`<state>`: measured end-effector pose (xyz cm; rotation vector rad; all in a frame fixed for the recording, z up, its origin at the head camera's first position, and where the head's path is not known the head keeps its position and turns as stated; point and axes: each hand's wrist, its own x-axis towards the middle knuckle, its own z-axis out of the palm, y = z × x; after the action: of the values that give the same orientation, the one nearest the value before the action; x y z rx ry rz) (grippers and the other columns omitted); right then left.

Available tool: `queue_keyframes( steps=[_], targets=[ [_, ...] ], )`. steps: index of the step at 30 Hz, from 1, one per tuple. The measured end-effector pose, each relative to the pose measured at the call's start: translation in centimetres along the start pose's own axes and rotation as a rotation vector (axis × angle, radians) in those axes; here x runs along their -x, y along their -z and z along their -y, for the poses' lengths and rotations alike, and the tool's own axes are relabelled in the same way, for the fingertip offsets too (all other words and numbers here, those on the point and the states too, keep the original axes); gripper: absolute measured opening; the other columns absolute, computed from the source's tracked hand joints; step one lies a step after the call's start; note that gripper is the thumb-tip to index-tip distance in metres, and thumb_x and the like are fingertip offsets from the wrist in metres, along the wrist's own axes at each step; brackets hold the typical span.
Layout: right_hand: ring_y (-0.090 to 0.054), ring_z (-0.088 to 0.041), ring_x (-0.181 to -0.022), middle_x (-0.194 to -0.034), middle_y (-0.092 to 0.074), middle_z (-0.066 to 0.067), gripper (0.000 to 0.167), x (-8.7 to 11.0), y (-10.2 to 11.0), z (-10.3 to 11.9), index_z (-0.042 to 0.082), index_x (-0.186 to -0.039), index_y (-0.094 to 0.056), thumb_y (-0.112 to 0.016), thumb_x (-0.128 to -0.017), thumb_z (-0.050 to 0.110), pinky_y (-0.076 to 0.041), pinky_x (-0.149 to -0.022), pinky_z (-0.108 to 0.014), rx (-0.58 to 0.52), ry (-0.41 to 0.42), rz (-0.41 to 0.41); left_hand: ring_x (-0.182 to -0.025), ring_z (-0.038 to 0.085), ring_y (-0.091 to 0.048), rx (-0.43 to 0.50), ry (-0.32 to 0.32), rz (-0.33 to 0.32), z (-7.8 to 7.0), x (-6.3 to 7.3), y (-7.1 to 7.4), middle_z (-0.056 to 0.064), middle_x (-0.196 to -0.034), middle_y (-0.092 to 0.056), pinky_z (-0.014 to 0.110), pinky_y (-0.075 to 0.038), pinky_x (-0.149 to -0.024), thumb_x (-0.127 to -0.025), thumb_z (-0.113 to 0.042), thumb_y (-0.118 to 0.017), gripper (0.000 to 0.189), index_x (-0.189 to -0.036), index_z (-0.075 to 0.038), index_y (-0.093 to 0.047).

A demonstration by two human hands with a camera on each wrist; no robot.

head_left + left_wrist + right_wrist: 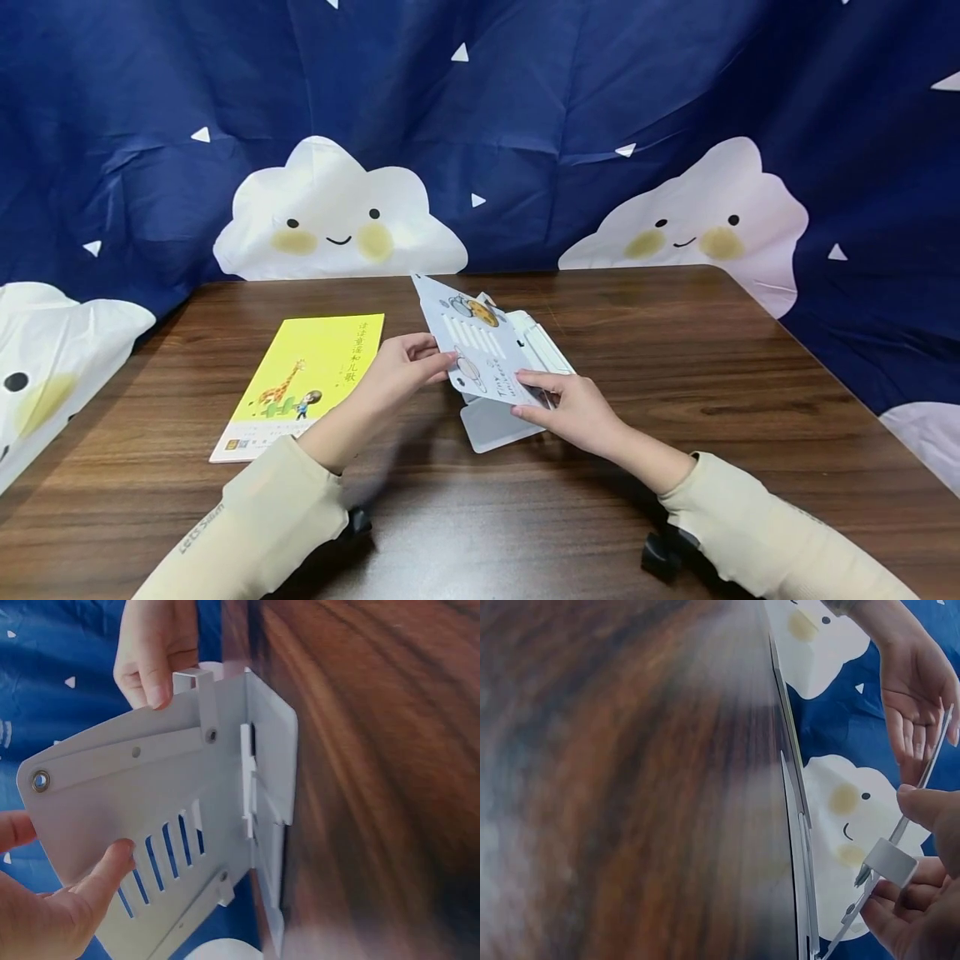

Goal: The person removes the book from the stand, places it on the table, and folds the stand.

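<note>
A white folding book stand with a printed panel, slots and the words "Tiny universe" stands tilted on the table. My left hand pinches the panel's left edge, its thumb on the slotted face seen in the left wrist view. On the other side, my right hand pinches the panel's near right edge; in the right wrist view, this hand is beside a small white bracket. The stand's white base plate lies beneath the panel, partly hidden by it.
A yellow book with a giraffe on its cover lies flat to the left, partly behind the left forearm. The brown wooden table reaches back to a blue curtain with smiling clouds.
</note>
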<state>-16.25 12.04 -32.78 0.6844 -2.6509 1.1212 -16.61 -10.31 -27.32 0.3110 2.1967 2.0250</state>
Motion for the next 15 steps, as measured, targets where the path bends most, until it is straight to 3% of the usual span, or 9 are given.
queue_keyframes(
  steps=[6,15],
  targets=[
    [-0.049,-0.017,-0.102,-0.110,-0.057,-0.004,0.044,0.0,-0.1,0.2,0.006,-0.108,-0.061,-0.071,-0.070,0.027,-0.042,-0.078,-0.030,0.029,-0.011,0.055,-0.083,0.015,-0.057,0.006,0.031,0.003,1.0,0.4,0.7,0.024,-0.101,-0.056,0.029,-0.046,-0.076,-0.081,-0.001,-0.054,0.033,-0.109,0.015,-0.048],
    [-0.047,-0.017,-0.105,-0.111,-0.056,-0.005,0.045,0.2,-0.4,0.5,0.005,-0.109,-0.060,-0.072,-0.070,0.023,-0.041,-0.083,-0.032,0.062,0.037,0.090,-0.081,0.015,-0.057,0.036,0.083,0.003,2.2,1.2,1.5,0.020,-0.098,-0.057,0.030,-0.046,-0.076,-0.080,0.001,-0.053,0.032,-0.108,0.016,-0.047]
  ],
)
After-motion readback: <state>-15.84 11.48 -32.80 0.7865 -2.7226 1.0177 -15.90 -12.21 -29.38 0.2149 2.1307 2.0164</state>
